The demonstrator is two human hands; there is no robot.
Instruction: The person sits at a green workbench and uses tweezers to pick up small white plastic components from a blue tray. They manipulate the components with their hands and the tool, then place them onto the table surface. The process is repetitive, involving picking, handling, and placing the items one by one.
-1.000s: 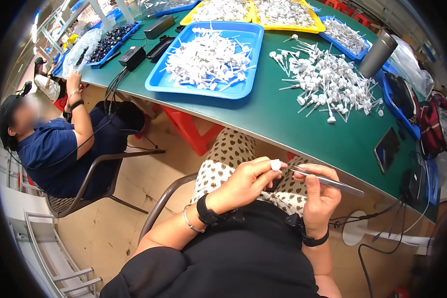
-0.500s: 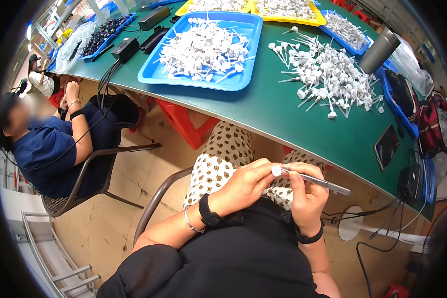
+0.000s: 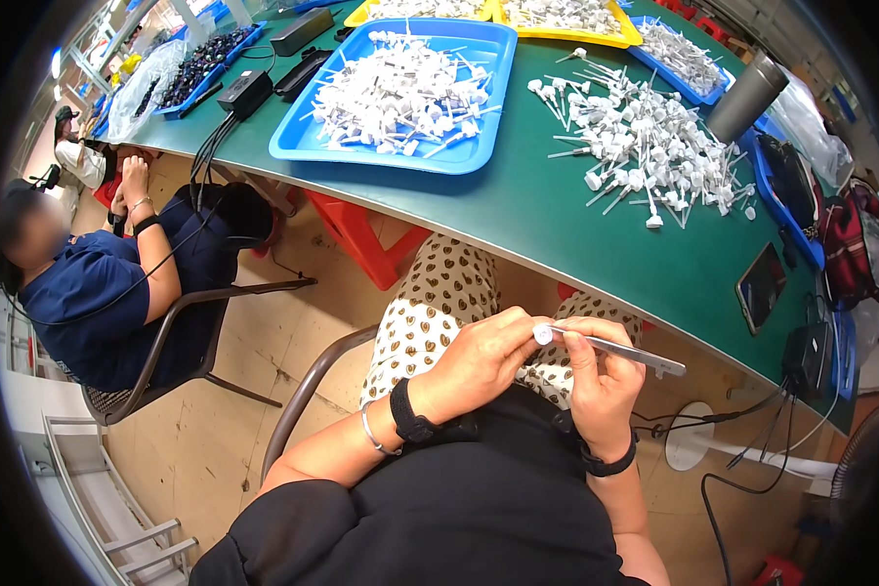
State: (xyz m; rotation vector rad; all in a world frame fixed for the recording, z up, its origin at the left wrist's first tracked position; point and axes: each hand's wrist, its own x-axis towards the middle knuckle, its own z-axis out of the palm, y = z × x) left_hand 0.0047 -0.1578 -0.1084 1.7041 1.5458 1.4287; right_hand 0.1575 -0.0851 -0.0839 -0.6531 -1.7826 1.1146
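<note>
- Head view: we see our left hand (image 3: pixel 483 363) nearer to us than the big blue tray (image 3: pixel 285 148), its thumb and fingers pinched closed on a small white piece (image 3: pixel 543 335), round end showing.
- That white piece is in front of the big blue tray, a little past its right edge.
- Our right hand (image 3: pixel 606 386), farther right of the same tray, grips metal tweezers (image 3: pixel 645 359) between thumb and fingers; their tips are right at the white piece, though we cannot tell how far apart they stand.
- Right of the big blue tray, we have a loose heap of white stemmed pieces (image 3: pixel 654 156) on the green table (image 3: pixel 547 220).
- Beyond the tray, we see a yellow tray (image 3: pixel 581 37) of similar pieces.
- Far right of it stands a grey bottle (image 3: pixel 748 98); a phone (image 3: pixel 760 289) lies nearer to us.
- Left of it, we see a co-worker in navy (image 3: pixel 93 283), seated.
</note>
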